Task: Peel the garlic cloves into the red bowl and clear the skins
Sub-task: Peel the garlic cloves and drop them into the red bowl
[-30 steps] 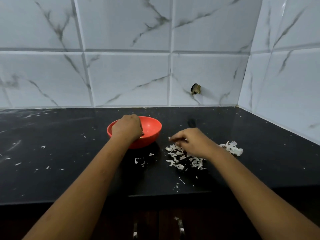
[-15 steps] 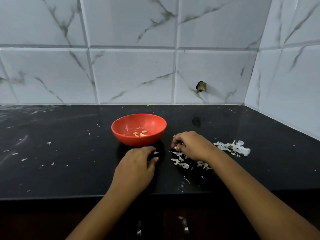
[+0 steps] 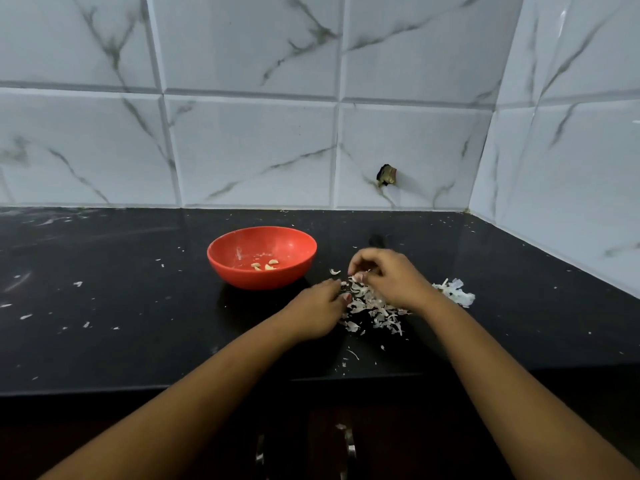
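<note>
Both hands work at the garlic skins [image 3: 372, 306], piled on the counter just right of the red bowl [image 3: 262, 258].

A few peeled garlic cloves [image 3: 265, 265] lie in the bottom of the bowl, which stands upright on the black countertop [image 3: 104, 341]. The right hand [image 3: 388, 275] arches over the far side of the pile, fingers curled down and pinching at the skins. The left hand [image 3: 317, 311] lies at the pile's left edge with its fingertips among the flakes; whether it grips any cannot be told. A smaller heap of skins [image 3: 455, 292] sits right of the right wrist, loose flakes dot the countertop, and marble-pattern tiles [image 3: 249, 150] rise behind.
</note>
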`<action>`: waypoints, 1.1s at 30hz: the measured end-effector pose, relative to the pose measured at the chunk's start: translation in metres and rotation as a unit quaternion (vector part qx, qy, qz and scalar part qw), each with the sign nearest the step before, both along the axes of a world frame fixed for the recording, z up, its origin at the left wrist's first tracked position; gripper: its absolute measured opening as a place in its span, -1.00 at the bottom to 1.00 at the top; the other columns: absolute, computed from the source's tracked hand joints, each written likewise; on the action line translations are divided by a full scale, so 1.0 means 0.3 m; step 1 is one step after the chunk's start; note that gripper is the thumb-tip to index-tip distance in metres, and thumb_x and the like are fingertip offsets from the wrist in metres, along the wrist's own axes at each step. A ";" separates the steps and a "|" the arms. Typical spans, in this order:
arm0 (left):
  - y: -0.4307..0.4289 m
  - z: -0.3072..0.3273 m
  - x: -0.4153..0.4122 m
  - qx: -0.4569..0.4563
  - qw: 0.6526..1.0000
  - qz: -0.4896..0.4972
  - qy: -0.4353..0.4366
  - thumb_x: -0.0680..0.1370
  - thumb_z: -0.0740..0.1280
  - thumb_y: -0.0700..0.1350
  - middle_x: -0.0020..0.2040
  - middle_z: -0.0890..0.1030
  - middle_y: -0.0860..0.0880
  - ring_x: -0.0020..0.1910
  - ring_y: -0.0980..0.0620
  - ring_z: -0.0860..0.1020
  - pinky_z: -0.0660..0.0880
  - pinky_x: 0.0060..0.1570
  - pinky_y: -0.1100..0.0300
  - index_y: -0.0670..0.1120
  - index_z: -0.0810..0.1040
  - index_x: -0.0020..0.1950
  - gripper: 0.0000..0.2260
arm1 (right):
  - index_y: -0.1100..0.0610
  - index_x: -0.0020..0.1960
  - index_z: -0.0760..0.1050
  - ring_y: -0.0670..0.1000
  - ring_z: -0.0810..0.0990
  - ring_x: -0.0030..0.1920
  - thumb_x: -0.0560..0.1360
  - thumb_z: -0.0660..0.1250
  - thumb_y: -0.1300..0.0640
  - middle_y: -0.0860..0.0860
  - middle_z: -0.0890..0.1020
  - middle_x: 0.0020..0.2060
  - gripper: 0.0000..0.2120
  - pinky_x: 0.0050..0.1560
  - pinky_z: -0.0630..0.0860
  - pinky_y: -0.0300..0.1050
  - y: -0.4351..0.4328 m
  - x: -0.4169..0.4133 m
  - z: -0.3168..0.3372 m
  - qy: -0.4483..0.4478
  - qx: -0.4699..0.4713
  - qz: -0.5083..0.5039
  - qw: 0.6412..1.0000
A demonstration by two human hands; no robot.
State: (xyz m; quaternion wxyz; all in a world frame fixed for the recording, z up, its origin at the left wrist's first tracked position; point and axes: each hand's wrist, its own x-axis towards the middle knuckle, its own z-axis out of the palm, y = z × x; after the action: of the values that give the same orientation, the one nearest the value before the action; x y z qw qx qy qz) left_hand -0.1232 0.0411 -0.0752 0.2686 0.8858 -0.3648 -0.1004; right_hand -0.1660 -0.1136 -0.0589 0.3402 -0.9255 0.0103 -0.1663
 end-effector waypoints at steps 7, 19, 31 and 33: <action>-0.035 0.032 0.045 -0.195 0.979 0.059 -0.027 0.62 0.24 -0.07 -0.02 0.66 -0.04 -0.13 0.09 0.53 0.38 -0.13 0.25 -0.11 0.64 0.10 -0.78 | 0.11 -0.07 0.54 -0.08 0.58 -0.14 0.53 0.33 0.32 0.02 0.59 -0.15 -0.87 -0.21 0.53 -0.29 -0.075 -0.039 0.039 -0.056 0.277 -0.019 0.959; -0.111 -0.009 0.061 -0.285 0.951 0.013 -0.116 0.47 0.43 -0.17 -0.08 0.68 0.10 -0.34 0.27 0.51 0.51 -0.12 0.27 0.03 0.67 0.00 -0.84 | 0.20 0.03 0.54 -0.04 0.66 -0.18 0.42 0.36 0.49 0.08 0.67 -0.16 -0.72 -0.16 0.61 -0.24 -0.045 -0.051 -0.015 -0.037 0.352 0.005 0.935; -0.100 -0.032 0.083 -0.234 0.952 0.016 -0.197 0.51 0.39 -0.10 -0.21 0.67 0.06 -0.27 0.07 0.59 0.54 -0.19 0.08 0.06 0.65 -0.04 -0.92 | 0.19 -0.03 0.50 0.08 0.68 -0.17 0.46 0.35 0.45 0.13 0.67 -0.25 -0.79 -0.09 0.65 -0.05 -0.038 -0.060 -0.046 -0.064 0.329 -0.010 0.942; -0.100 -0.034 0.083 -0.231 0.951 0.023 -0.206 0.52 0.38 -0.09 -0.19 0.68 0.06 -0.25 0.04 0.59 0.54 -0.18 0.08 0.06 0.65 -0.03 -0.91 | 0.16 -0.03 0.50 0.09 0.70 -0.13 0.48 0.34 0.43 0.12 0.68 -0.22 -0.80 -0.10 0.64 -0.07 -0.034 -0.064 -0.047 -0.067 0.294 -0.017 0.953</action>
State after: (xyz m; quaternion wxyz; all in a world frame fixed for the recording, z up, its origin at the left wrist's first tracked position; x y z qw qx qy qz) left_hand -0.0983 0.0112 -0.0855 0.3868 0.8092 -0.4053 0.1773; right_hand -0.1853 -0.1238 -0.0730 0.5942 -0.7710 0.0514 -0.2232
